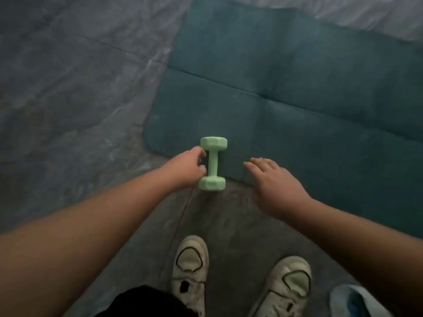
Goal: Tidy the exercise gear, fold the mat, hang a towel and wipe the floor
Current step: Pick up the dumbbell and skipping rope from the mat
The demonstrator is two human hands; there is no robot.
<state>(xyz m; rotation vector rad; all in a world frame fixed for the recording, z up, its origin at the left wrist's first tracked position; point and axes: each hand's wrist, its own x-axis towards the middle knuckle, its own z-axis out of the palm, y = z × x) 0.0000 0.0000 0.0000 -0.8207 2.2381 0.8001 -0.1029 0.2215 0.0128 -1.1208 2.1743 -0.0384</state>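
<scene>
Curling left hand at green dumbbell (grasp unclear), right hand spread empty.

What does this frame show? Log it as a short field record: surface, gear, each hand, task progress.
surface: grey stone-look floor
mat: teal mat, unfolded, flat on the floor
dumbbell: green dumbbell, lying across the mat's near edge
left hand: left hand touching the dumbbell's handle, not yet closed around it
right hand: right hand open, empty, hovering at the mat's edge
other: white shoes; pale blue cloth
progress: mat not yet folded
</scene>
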